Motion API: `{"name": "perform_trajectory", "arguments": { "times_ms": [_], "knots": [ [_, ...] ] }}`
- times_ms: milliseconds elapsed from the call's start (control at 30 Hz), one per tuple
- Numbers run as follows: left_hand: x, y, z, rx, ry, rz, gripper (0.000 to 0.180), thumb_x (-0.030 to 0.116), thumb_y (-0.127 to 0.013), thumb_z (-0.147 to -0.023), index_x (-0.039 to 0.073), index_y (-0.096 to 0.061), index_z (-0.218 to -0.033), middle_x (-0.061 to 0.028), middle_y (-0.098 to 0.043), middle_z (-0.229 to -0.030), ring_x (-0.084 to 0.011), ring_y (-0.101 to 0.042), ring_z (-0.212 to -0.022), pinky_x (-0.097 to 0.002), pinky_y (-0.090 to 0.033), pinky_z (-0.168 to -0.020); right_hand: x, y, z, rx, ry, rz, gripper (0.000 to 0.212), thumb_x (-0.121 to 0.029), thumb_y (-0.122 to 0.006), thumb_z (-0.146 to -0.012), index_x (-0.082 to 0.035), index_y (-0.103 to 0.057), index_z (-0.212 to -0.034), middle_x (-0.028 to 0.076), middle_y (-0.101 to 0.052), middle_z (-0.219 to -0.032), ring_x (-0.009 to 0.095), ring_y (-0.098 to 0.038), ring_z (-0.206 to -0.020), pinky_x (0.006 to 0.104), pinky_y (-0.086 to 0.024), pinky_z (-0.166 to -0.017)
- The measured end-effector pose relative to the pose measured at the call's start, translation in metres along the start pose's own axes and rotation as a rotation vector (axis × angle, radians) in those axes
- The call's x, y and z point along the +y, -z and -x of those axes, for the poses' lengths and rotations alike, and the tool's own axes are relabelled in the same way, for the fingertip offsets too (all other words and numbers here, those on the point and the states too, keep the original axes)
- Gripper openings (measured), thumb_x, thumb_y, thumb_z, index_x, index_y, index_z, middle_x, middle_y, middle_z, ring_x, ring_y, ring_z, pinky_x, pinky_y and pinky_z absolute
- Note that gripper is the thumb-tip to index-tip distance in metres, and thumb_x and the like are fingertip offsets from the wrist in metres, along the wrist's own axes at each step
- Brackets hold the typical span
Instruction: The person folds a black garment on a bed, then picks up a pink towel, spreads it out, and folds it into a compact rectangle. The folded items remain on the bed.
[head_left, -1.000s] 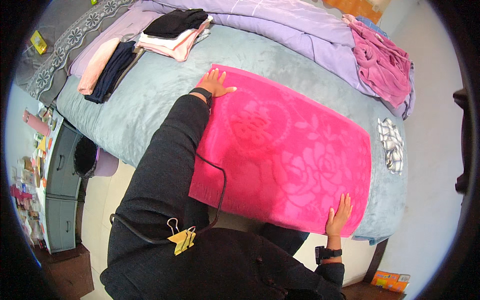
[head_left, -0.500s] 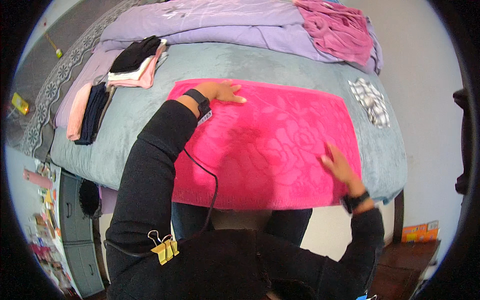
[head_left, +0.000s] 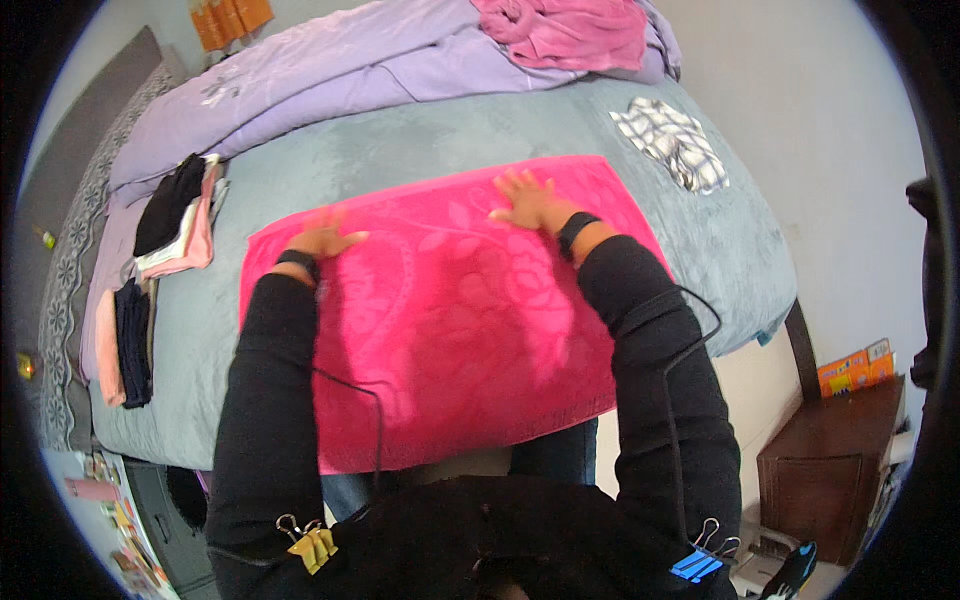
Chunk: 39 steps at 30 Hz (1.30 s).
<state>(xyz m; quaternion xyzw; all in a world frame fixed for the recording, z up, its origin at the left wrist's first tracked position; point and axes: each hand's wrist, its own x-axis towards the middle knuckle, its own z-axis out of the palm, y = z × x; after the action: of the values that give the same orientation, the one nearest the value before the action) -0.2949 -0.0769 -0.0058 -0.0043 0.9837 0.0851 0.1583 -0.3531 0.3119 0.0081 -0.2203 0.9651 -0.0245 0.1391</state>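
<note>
Head view: both hands point(head_left: 527, 200) flat on pink towel point(head_left: 450, 320)

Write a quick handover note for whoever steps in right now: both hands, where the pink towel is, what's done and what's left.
Left hand: open, flat on the pink towel near its far left part.
Right hand: open, flat near the far edge, right of centre.
Towel: spread on the grey bed cover, near edge hanging over the bedside.
Done: laid out, mostly smooth.
Left: probably folding; no fold made yet. Folded clothes lie to the left.
</note>
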Motion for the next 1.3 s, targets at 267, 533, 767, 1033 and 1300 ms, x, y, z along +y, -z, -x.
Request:
{"name": "perform_trajectory", "arguments": {
  "times_ms": [267,533,767,1033,1300],
  "knots": [
    [-0.11,0.007,0.021,-0.176,0.501,-0.21,0.106,0.085,-0.028,-0.072,0.016,0.0,-0.147,-0.0251,0.001,-0.15,-0.039,-0.004,-0.139,-0.048,-0.011,-0.112,0.131,-0.013,-0.003,0.051,-0.463,-0.058,0.101,-0.077,-0.037,-0.076,-0.008,-0.013,-0.146,0.017,-0.007,-0.152,0.03,-0.009,-0.141,0.0499,-0.016,-0.111],
    [-0.149,0.02,0.088,-0.292,0.616,-0.113,0.095,0.075,-0.032,-0.081,0.005,-0.018,-0.145,-0.0159,-0.019,-0.15,-0.0296,-0.018,-0.139,-0.0448,-0.022,-0.111,0.149,0.011,0.059,-0.025,-0.641,-0.109,0.096,-0.076,-0.046,-0.073,0.003,-0.047,-0.129,0.023,-0.037,-0.139,0.035,-0.035,-0.13,0.042,-0.03,-0.107],
    [-0.079,0.04,0.168,-0.059,0.356,-0.257,0.084,0.069,-0.036,-0.084,0.004,-0.038,-0.137,-0.0183,-0.033,-0.143,-0.0327,-0.027,-0.135,-0.0521,-0.022,-0.108,0.087,0.028,0.156,0.054,-0.194,-0.03,0.087,-0.067,-0.043,-0.082,-0.002,-0.033,-0.138,0.024,-0.026,-0.144,0.035,-0.021,-0.137,0.0501,-0.022,-0.108],
    [0.128,-0.054,0.231,0.031,-0.565,-0.083,0.077,0.054,-0.052,-0.085,0.016,-0.024,-0.145,-0.0176,-0.017,-0.15,-0.0326,-0.016,-0.139,-0.0561,-0.014,-0.109,-0.122,-0.068,0.241,0.229,0.419,-0.077,0.077,-0.052,-0.052,-0.085,-0.006,-0.027,-0.141,0.022,-0.022,-0.147,0.035,-0.02,-0.137,0.0539,-0.017,-0.109],
    [0.085,-0.112,0.299,0.217,-0.142,-0.117,0.079,0.055,-0.054,-0.082,0.026,-0.019,-0.146,-0.0118,-0.008,-0.153,-0.0336,-0.007,-0.141,-0.0606,-0.006,-0.107,-0.071,-0.11,0.275,0.457,0.185,0.025,0.074,-0.05,-0.053,-0.084,-0.011,-0.029,-0.142,0.014,-0.025,-0.148,0.031,-0.021,-0.138,0.0501,-0.015,-0.111]
  ]
}}
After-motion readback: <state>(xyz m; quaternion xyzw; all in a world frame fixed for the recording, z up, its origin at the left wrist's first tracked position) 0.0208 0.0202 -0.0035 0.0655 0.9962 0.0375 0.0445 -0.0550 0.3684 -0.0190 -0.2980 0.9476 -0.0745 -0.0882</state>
